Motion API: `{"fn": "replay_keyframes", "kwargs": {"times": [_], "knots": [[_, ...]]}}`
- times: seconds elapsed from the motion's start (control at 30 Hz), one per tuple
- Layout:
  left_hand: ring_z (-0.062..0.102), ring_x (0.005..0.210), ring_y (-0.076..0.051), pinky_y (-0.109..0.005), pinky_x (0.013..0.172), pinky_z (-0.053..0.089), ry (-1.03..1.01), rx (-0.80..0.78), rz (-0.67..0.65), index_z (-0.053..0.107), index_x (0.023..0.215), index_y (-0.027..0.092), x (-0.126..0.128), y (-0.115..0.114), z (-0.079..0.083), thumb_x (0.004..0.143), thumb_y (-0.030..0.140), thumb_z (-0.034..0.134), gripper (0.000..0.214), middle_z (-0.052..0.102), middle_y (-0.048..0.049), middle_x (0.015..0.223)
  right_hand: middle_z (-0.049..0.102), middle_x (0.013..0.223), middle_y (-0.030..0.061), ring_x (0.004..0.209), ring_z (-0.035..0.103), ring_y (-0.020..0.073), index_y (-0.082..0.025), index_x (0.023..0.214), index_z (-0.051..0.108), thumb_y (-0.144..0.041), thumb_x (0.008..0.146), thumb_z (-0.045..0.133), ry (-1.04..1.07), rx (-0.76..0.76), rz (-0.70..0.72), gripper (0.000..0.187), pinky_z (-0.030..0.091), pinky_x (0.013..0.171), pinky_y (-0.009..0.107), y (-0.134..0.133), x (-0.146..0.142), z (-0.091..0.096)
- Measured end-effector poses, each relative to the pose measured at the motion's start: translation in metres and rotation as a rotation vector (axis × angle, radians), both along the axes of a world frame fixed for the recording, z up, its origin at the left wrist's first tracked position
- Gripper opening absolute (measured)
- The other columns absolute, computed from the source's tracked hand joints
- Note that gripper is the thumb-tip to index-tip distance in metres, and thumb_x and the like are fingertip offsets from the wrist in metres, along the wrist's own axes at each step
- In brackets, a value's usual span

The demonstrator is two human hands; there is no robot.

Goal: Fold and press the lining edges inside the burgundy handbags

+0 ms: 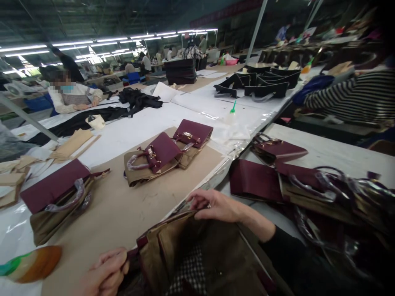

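An unfinished handbag [222,250] is right before me, its olive-brown inside facing up, with a black-and-white checked patch [189,267] and maroon edges. My left hand [108,269] is closed on a dark maroon piece at the bag's left end. At the far rim, my right hand [216,205] grips the edge, thumb on the near side and fingers curled over. Beyond my hands, a maroon handbag with gold hardware [165,152] lies on brown paper, overlapping another maroon handbag [197,133]. To the left lies a further maroon handbag [57,185] with plastic-wrapped handles.
An orange-brown bottle with green tip [33,265] lies at the near left. Maroon bags [308,181] are heaped on the right. Farther off are a green-tipped bottle [233,111], black bag parts [265,84] and a masked co-worker [72,96]. A striped sleeve [339,90] shows at right.
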State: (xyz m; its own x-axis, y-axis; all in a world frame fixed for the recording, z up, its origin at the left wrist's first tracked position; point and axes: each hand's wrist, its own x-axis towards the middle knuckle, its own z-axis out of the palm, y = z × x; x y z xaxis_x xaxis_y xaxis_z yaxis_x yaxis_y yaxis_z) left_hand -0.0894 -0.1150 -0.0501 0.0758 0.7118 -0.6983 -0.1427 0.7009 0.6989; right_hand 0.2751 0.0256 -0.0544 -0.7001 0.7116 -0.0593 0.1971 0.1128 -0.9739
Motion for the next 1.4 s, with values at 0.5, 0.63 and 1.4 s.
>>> {"fn": "replay_keyframes", "kwargs": {"times": [0.5,0.63,1.4], "knots": [[0.060,0.119,-0.030,-0.039,0.106,0.047,0.747,0.611,-0.236,0.062,0.129,0.028,0.054,0.012,0.026,0.086,0.046,0.064,0.047,0.065,-0.0080,0.130,0.066,0.122,0.0083,0.109,0.064,0.0230,-0.023,0.134,0.052,-0.013,0.089,0.059,-0.204,0.460,-0.014,0.046,0.050,0.097,0.037,-0.003,-0.007,-0.007],[0.065,0.111,-0.028,-0.035,0.094,0.054,0.686,0.542,-0.256,0.062,0.125,0.026,0.066,0.020,0.022,0.083,0.044,0.070,0.046,0.070,-0.0072,0.122,0.060,0.129,0.0095,0.117,0.059,0.0223,-0.024,0.129,0.057,-0.017,0.095,0.058,-0.121,0.545,0.056,0.034,0.047,0.103,0.038,0.003,-0.010,-0.004],[0.058,0.115,-0.020,-0.032,0.098,0.046,0.961,0.989,-0.281,0.059,0.095,0.023,0.072,0.047,-0.007,0.097,0.021,0.056,0.004,0.058,-0.0068,0.123,0.063,0.109,0.0012,0.097,0.062,0.0165,-0.021,0.084,0.070,-0.024,0.089,0.071,-0.077,0.397,0.253,0.006,0.047,0.088,0.027,0.034,-0.054,-0.001]]}}
